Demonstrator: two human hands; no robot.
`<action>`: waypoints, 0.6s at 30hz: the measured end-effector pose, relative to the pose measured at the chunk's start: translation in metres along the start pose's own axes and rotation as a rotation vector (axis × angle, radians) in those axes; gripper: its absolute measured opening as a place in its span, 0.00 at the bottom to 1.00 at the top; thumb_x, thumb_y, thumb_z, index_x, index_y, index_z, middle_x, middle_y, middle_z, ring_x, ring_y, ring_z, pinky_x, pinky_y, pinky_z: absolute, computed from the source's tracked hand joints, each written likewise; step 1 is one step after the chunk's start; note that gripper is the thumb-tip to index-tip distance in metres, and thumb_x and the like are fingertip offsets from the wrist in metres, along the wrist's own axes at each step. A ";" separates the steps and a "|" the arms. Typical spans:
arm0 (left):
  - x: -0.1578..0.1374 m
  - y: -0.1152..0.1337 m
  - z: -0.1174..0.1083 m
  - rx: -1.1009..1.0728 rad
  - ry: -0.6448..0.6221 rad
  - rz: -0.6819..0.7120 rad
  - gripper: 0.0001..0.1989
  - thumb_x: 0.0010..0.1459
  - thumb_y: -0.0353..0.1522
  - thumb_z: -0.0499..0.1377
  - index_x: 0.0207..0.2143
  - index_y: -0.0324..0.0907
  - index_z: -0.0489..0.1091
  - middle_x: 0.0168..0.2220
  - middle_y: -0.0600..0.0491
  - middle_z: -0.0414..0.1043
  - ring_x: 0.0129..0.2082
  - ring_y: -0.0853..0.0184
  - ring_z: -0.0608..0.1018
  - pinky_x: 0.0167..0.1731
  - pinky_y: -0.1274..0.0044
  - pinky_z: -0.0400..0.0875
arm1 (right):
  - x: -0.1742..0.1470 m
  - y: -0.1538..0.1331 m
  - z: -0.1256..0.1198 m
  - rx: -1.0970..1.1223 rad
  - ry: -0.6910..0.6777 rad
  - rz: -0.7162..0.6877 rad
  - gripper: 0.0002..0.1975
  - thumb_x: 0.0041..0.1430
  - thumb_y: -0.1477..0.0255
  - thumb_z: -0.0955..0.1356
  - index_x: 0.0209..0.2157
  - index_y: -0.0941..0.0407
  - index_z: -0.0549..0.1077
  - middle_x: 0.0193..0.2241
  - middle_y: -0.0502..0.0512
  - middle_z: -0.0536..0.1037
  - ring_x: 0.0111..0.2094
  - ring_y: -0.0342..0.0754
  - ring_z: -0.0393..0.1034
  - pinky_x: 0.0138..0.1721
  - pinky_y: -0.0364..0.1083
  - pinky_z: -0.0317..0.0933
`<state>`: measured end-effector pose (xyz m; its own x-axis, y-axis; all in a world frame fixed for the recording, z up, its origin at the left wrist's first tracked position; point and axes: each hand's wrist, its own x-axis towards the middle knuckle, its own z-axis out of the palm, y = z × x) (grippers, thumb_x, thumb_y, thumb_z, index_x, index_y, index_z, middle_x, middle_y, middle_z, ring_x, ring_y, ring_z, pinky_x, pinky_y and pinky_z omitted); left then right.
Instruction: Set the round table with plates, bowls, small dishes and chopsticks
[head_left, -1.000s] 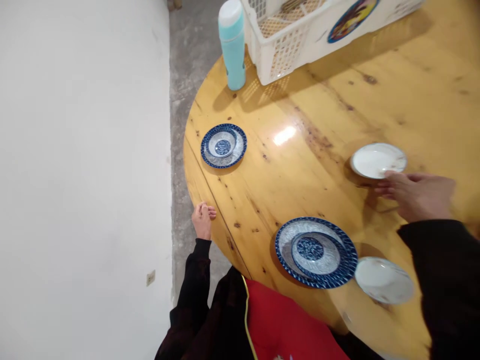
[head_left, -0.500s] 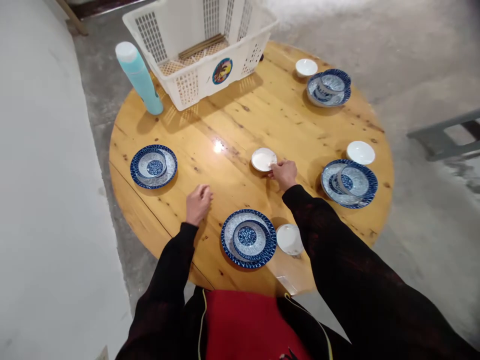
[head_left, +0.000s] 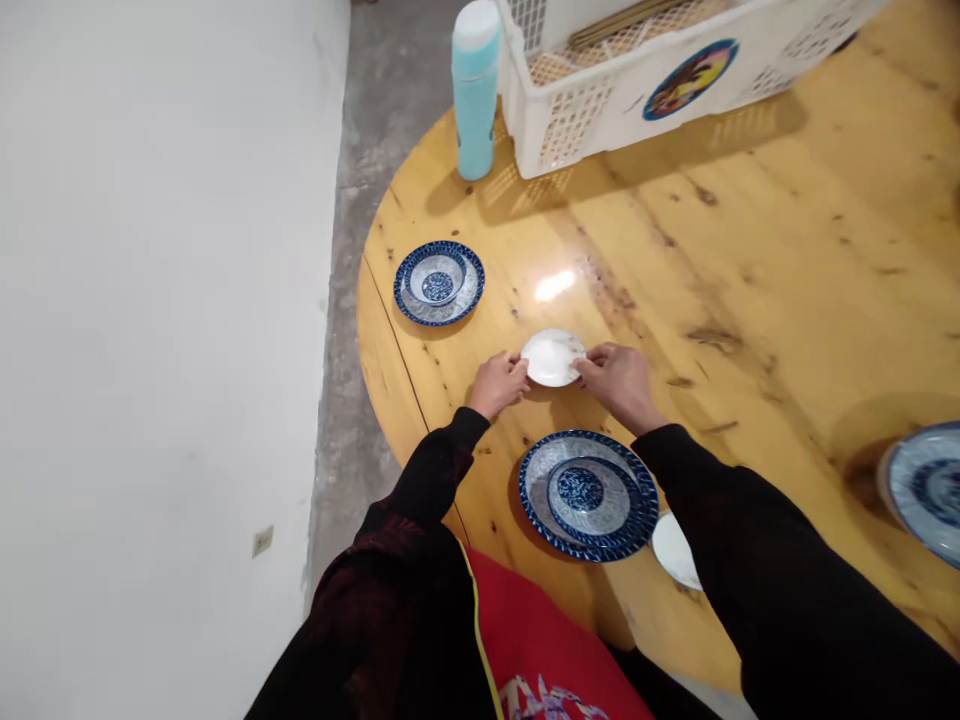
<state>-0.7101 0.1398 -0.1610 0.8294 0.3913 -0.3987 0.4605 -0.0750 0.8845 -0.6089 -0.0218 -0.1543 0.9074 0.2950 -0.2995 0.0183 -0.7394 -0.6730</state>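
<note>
A small white dish [head_left: 553, 358] is held over the wooden table between my two hands. My left hand [head_left: 501, 384] pinches its left rim, and my right hand [head_left: 616, 380] grips its right rim. Just below, nearer my body, a blue-and-white bowl [head_left: 589, 497] rests on a larger blue-patterned plate [head_left: 534, 500]. Up and to the left, another blue-and-white bowl [head_left: 436, 285] sits on its own plate [head_left: 442, 315]. A second white dish [head_left: 677, 553] lies beside the near plate, partly covered by my right sleeve.
On the round wooden table [head_left: 750, 290], a light-blue bottle [head_left: 475, 110] stands beside a white plastic basket [head_left: 592, 130] with thin brown sticks inside. Another blue-and-white dish [head_left: 934, 490] is cut off at the right edge. A white wall [head_left: 165, 300] runs along the left.
My right hand has brought the white dish left, and my left hand has moved in and taken its other rim. The camera view has turned to the left.
</note>
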 end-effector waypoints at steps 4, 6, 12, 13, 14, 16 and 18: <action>-0.014 -0.013 -0.048 0.022 0.153 -0.023 0.08 0.59 0.31 0.57 0.25 0.43 0.64 0.17 0.56 0.70 0.19 0.68 0.76 0.26 0.78 0.70 | -0.002 -0.049 0.034 -0.089 -0.074 -0.086 0.02 0.51 0.73 0.68 0.26 0.56 0.73 0.23 0.57 0.78 0.31 0.54 0.75 0.33 0.46 0.66; -0.018 -0.016 -0.066 0.030 0.237 -0.050 0.09 0.57 0.30 0.58 0.24 0.43 0.64 0.17 0.56 0.70 0.19 0.67 0.76 0.28 0.77 0.71 | -0.001 -0.068 0.049 -0.092 -0.119 -0.133 0.03 0.52 0.74 0.68 0.27 0.56 0.74 0.24 0.57 0.79 0.32 0.53 0.75 0.34 0.45 0.65; -0.019 -0.015 -0.104 0.191 0.321 -0.111 0.07 0.58 0.30 0.55 0.26 0.42 0.65 0.18 0.55 0.70 0.24 0.65 0.79 0.33 0.75 0.73 | 0.004 -0.100 0.079 -0.116 -0.204 -0.169 0.07 0.55 0.73 0.66 0.31 0.59 0.77 0.27 0.58 0.80 0.34 0.53 0.75 0.36 0.45 0.64; -0.019 -0.015 -0.108 0.221 0.320 -0.121 0.07 0.58 0.30 0.54 0.26 0.42 0.65 0.18 0.55 0.70 0.25 0.66 0.79 0.34 0.75 0.73 | 0.004 -0.103 0.082 -0.126 -0.215 -0.161 0.08 0.56 0.73 0.66 0.31 0.59 0.77 0.27 0.58 0.80 0.33 0.53 0.75 0.36 0.46 0.64; -0.019 -0.016 -0.110 0.244 0.318 -0.132 0.07 0.58 0.30 0.53 0.27 0.42 0.65 0.19 0.55 0.71 0.26 0.66 0.79 0.34 0.75 0.74 | 0.003 -0.105 0.085 -0.137 -0.225 -0.152 0.08 0.56 0.73 0.66 0.32 0.60 0.77 0.27 0.58 0.80 0.33 0.52 0.75 0.36 0.46 0.64; -0.018 -0.018 -0.114 0.265 0.313 -0.148 0.07 0.58 0.30 0.53 0.27 0.42 0.66 0.20 0.54 0.72 0.27 0.66 0.80 0.35 0.74 0.74 | 0.002 -0.107 0.088 -0.155 -0.235 -0.137 0.09 0.56 0.73 0.66 0.32 0.60 0.78 0.26 0.58 0.80 0.33 0.52 0.75 0.36 0.46 0.63; -0.017 -0.020 -0.114 0.264 0.303 -0.150 0.06 0.58 0.31 0.53 0.28 0.41 0.67 0.21 0.54 0.73 0.27 0.66 0.80 0.36 0.74 0.75 | 0.000 -0.107 0.089 -0.160 -0.232 -0.125 0.08 0.56 0.73 0.66 0.32 0.60 0.78 0.25 0.57 0.80 0.33 0.52 0.75 0.36 0.46 0.63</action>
<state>-0.7697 0.2397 -0.1445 0.6350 0.6646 -0.3938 0.6664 -0.2135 0.7143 -0.6476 0.1112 -0.1423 0.7739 0.5065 -0.3801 0.2063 -0.7692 -0.6048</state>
